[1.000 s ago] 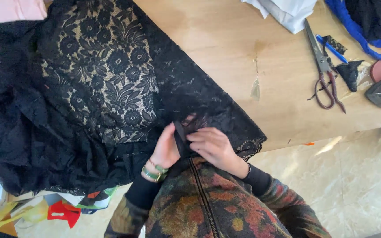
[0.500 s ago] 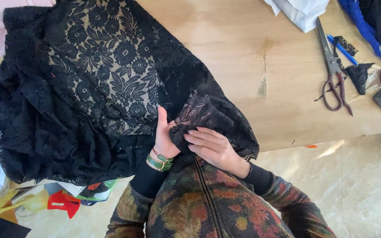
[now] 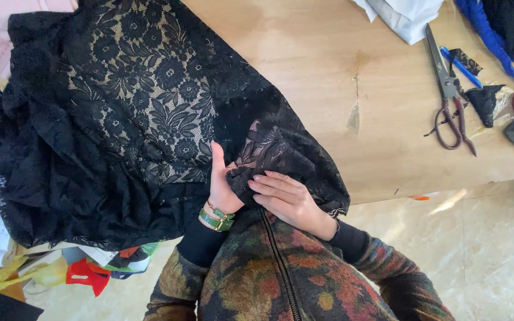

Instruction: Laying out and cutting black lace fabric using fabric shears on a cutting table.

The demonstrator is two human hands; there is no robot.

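A large piece of black floral lace fabric [image 3: 132, 107] is spread over the left half of a wooden table [image 3: 328, 71], hanging off its near edge. My left hand [image 3: 220, 184], with a green wristband, pinches a bunched fold of the lace near the table's edge, thumb pointing up. My right hand [image 3: 287, 199] lies with flat fingers on that same dark bunch, pressing it against the left hand. A folded-over flap of lace [image 3: 281, 151] rises just above both hands.
Big scissors [image 3: 447, 95] lie at the right of the table beside a blue pen [image 3: 462, 66] and black fabric scraps [image 3: 486, 101]. A blue-edged cloth [image 3: 501, 35] and white cloth [image 3: 406, 15] sit at the far right. Coloured scraps [image 3: 84, 273] lie below on the left.
The lace corner has been folded up and back over itself. Both hands have shifted slightly toward the table, gathering more of the fabric between them.
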